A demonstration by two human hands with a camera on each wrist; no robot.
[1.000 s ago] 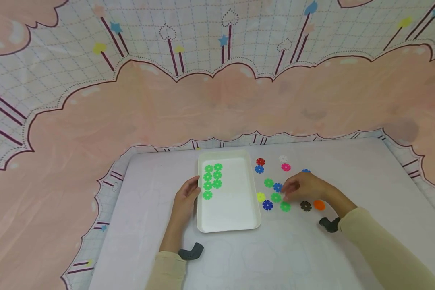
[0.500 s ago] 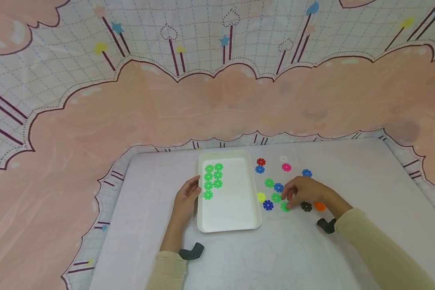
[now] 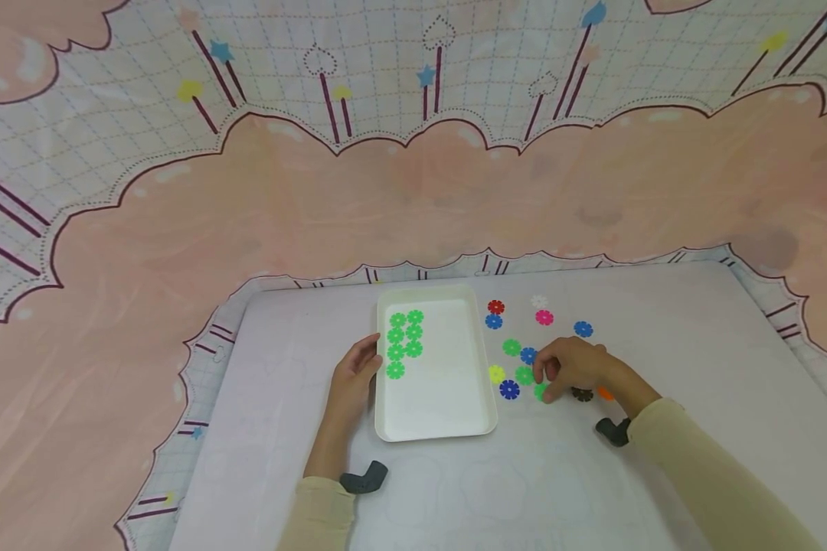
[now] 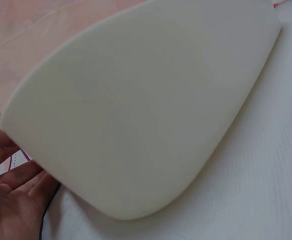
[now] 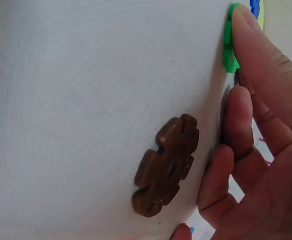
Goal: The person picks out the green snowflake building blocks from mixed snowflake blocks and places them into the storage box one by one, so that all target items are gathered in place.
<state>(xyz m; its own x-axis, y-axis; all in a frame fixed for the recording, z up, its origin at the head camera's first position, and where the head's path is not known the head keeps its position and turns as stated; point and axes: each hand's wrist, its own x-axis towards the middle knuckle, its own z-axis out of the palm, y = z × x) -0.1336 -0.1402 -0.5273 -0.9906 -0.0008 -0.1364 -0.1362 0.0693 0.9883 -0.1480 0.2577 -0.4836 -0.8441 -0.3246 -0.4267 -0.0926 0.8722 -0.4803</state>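
Note:
My left hand (image 3: 354,375) grips the left side of a white rectangular tray (image 3: 448,425), fingers and thumb at its rim. In the left wrist view the tray's smooth outer wall (image 4: 136,110) fills most of the frame. Several green snowflake building discs (image 3: 395,370) lie in the tray, in two columns along its left side. To the right of the tray, my right hand (image 3: 575,363) pinches a green snowflake disc (image 5: 229,42) close over the table, its thumb right on the disc. A brown disc (image 5: 166,167) lies under the same hand, partly hidden in the head view.
Other loose discs lie right of the tray: yellow (image 3: 496,374), dark blue (image 3: 509,389), red (image 3: 495,307), pink (image 3: 544,317), white (image 3: 539,301) and several more. An orange disc (image 3: 605,393) is partly covered by the right wrist. A patterned cloth (image 3: 420,199) hangs behind the table.
My right hand has lowered and shifted slightly toward the front, onto the nearest green disc. A blue disc behind it has come fully into view. My left hand and the tray have stayed put.

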